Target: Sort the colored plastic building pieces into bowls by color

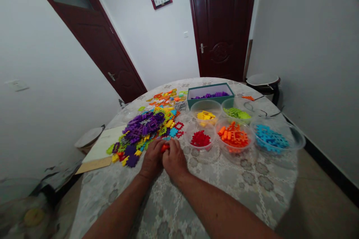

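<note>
My left hand (152,158) and my right hand (174,159) meet over the near side of the table, with fingers curled around a small red-orange plastic piece (165,147). Only its top shows between the fingers; the rest is hidden. Just beyond and to the left lies a heap of mixed plastic building pieces (146,125), mostly purple, with yellow, green and blue ones. Right of my hands stands a clear bowl of red pieces (200,139), and beside it a clear bowl of orange pieces (234,137).
Farther right is a bowl of blue pieces (270,138). Behind stand bowls of yellow pieces (206,115) and green pieces (237,113), and a green box (193,102) holding purple pieces. Scattered orange pieces (162,99) lie at the back. A cardboard sheet (95,165) sits at the left edge.
</note>
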`<action>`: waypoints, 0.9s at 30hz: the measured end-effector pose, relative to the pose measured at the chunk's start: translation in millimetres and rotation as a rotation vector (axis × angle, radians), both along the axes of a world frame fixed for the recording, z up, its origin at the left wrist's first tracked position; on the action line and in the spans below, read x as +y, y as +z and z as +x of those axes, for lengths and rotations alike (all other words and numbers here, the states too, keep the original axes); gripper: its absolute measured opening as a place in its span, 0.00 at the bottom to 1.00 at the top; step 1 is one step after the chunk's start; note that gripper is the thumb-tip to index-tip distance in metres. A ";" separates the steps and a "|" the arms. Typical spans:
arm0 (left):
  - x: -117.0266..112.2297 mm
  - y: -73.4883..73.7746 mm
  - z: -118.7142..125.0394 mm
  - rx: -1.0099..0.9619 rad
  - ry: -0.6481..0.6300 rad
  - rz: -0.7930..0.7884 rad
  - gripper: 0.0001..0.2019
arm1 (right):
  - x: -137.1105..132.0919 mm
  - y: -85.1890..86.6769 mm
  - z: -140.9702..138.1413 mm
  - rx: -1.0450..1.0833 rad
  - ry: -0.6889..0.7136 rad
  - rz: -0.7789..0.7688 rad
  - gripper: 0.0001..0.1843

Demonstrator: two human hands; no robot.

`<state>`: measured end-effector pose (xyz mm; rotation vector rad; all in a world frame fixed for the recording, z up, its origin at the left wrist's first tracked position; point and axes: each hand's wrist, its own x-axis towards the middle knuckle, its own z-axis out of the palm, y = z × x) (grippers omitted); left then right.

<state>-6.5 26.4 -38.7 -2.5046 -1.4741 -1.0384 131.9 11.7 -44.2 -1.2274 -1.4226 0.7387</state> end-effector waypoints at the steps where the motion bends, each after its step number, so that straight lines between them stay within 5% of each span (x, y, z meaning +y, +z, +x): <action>1: -0.6 -0.4 0.7 -0.016 0.008 -0.003 0.15 | 0.7 -0.6 1.2 0.033 -0.006 -0.002 0.17; 7: -1.5 3.6 3.9 -0.248 0.057 -0.013 0.15 | 5.2 -6.2 8.2 0.178 -0.041 -0.045 0.16; 13: 0.0 31.1 8.0 -0.883 0.212 -0.196 0.12 | 1.9 -9.0 9.8 0.101 0.013 -0.017 0.16; 17: 4.3 37.1 6.2 -1.444 0.008 -0.504 0.16 | -0.9 -7.5 9.1 0.020 0.052 0.014 0.14; 21: 5.2 33.7 -4.6 -1.735 -0.216 -0.744 0.20 | -2.4 -3.6 9.2 0.033 0.045 -0.034 0.15; 27: -1.7 30.5 -15.3 -1.778 -0.300 -1.031 0.19 | -6.9 7.6 12.4 0.188 0.043 -0.132 0.22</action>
